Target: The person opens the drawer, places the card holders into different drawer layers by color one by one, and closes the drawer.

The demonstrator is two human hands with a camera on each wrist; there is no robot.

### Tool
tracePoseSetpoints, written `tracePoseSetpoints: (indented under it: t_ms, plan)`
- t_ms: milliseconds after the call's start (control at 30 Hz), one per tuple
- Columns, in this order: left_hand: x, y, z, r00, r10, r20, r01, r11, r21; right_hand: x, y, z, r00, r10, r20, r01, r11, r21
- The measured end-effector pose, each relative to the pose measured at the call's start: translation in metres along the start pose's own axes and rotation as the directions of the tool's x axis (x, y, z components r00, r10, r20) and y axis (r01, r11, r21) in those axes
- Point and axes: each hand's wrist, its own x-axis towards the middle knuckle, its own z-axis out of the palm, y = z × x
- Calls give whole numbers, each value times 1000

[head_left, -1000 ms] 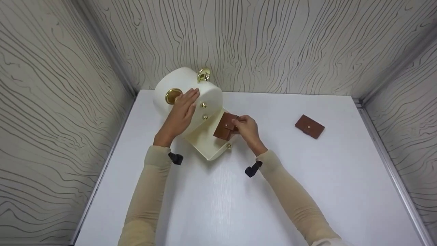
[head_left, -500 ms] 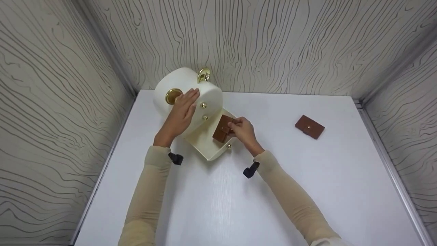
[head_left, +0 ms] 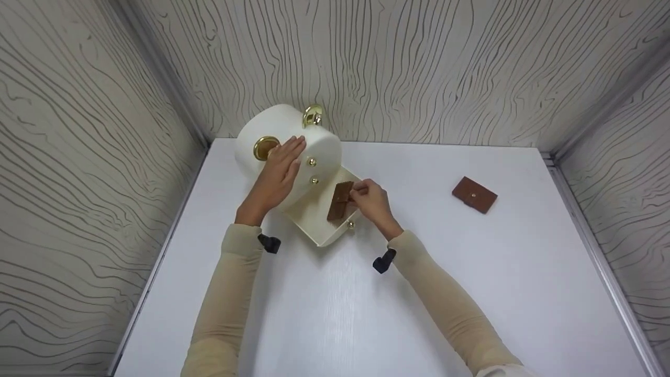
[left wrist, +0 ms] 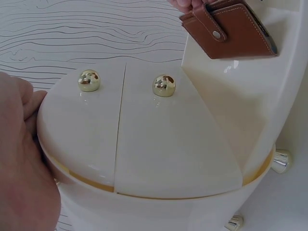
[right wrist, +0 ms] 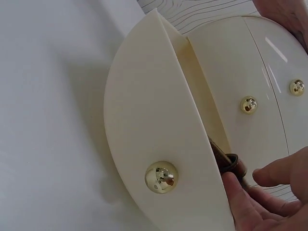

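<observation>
A cream drawer box (head_left: 285, 123) with round gold knobs stands near the back wall, its lowest drawer (head_left: 309, 220) pulled out. My left hand (head_left: 275, 175) lies with straight fingers on the top of the box; in the left wrist view its edge touches the rounded side. With the fingertips of my right hand (head_left: 372, 201) I hold a brown snap-strap wallet (head_left: 339, 203), tilted inside the pulled-out drawer. The left wrist view shows the wallet (left wrist: 231, 31) over the drawer's inside. From the right wrist, the drawer front (right wrist: 154, 115) hides most of it.
A second brown wallet (head_left: 475, 195) lies on the white table (head_left: 445, 272) to the right. Gold fittings (head_left: 313, 115) stand on the box. Patterned walls (head_left: 398, 68) enclose the table at the back and both sides.
My right hand has lowered the wallet further into the drawer and turned it more on edge, shifting slightly left. The left hand and the box stay where they were.
</observation>
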Motion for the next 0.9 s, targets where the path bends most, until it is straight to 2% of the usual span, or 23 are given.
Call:
tracePoseSetpoints:
  t_ms: [233,567,900]
  plan:
    - [-1,0,-1,1000,-7,5,7,1000,-1,1,1,-5,999,-31,-20,31,1000,-1]
    - [-1,1,0,1000,-20,17,20,1000,-3,0,3,-12,999,-48,-8,47,998,-31]
    - [-1,1,0,1000,-20,12,20,1000,-2,4,-1,-27,996,-84,-8,83,993,-78]
